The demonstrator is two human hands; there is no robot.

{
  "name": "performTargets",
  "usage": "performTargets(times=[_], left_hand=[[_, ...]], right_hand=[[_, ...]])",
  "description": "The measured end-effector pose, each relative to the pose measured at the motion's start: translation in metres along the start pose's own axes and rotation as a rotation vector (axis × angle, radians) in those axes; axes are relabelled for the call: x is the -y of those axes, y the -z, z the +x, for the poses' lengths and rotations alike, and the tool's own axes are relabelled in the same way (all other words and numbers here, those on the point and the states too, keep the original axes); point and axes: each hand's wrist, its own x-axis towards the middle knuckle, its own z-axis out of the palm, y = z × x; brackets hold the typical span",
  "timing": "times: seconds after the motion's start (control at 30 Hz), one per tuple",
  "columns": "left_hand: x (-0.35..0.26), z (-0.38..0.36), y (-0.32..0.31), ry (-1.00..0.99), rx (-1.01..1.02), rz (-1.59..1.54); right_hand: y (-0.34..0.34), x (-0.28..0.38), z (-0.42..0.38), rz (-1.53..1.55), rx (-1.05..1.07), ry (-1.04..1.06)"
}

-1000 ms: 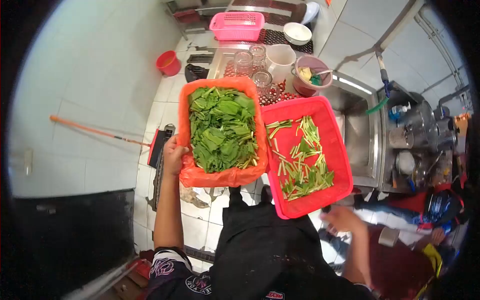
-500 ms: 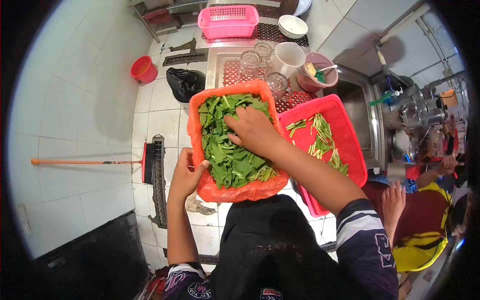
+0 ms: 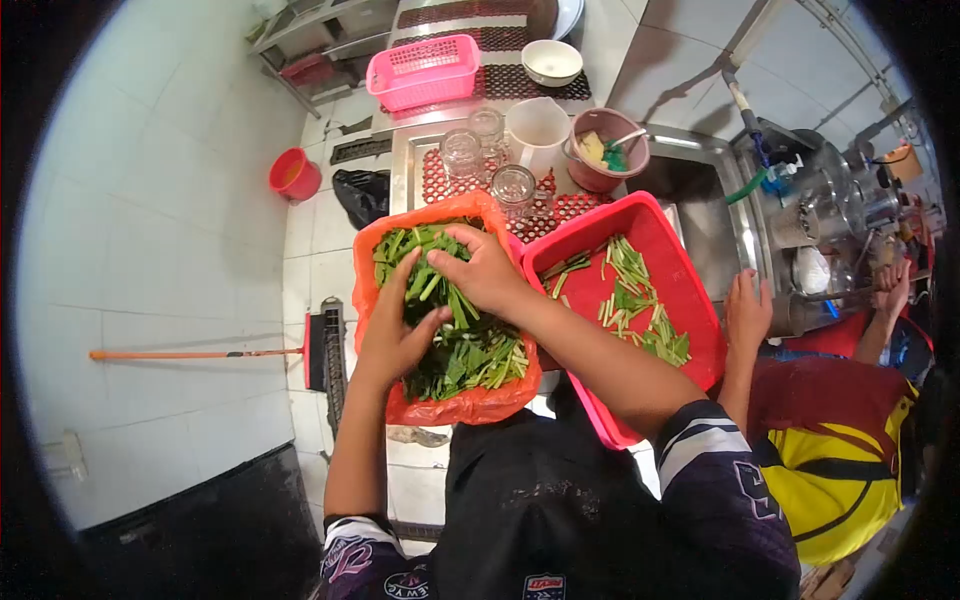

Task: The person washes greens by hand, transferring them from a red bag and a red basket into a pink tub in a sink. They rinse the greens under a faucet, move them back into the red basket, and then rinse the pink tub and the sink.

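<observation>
Chopped leafy greens (image 3: 470,357) fill an orange-red plastic-lined basket (image 3: 366,290) in front of my body. My left hand (image 3: 393,340) is over the basket's left part, its fingers and thumb curved around a clump of the greens. From the other side my right hand (image 3: 482,272) grips the same clump, its fingertips partly buried in leaves. To the right, touching the lined basket, is a red-pink basket (image 3: 693,290) with scattered cut stems and leaves (image 3: 632,285) on its bottom.
Glass mugs (image 3: 513,187), a white pitcher (image 3: 537,130) and a pink bucket (image 3: 609,165) stand by the sink (image 3: 680,165). A pink basket (image 3: 423,75) and bowl (image 3: 552,63) are behind. A co-worker's hand (image 3: 748,310) is at right. A broom (image 3: 200,354) leans left.
My left hand has left the basket's rim and moved onto the greens. My right hand has shifted left, and a clump is now between both hands. The view has shifted slightly.
</observation>
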Motion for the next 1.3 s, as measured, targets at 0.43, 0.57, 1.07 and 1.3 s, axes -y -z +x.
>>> performTargets(times=[0.43, 0.57, 1.07, 1.3], left_hand=[[-0.018, -0.044, 0.026, 0.477, -0.159, -0.649], [0.0, -0.04, 0.041, 0.355, -0.296, -0.208], [-0.242, 0.25, -0.221, -0.828, 0.194, -0.138], [-0.245, 0.301, -0.433, -0.616, 0.231, 0.094]], right_hand=[[-0.032, 0.005, -0.02, -0.024, -0.011, 0.032], [-0.039, 0.006, -0.014, 0.003, -0.19, 0.185], [0.364, -0.05, -0.131, 0.932, -0.699, -0.423], [0.408, -0.169, -0.108, 0.726, -0.836, -0.525]])
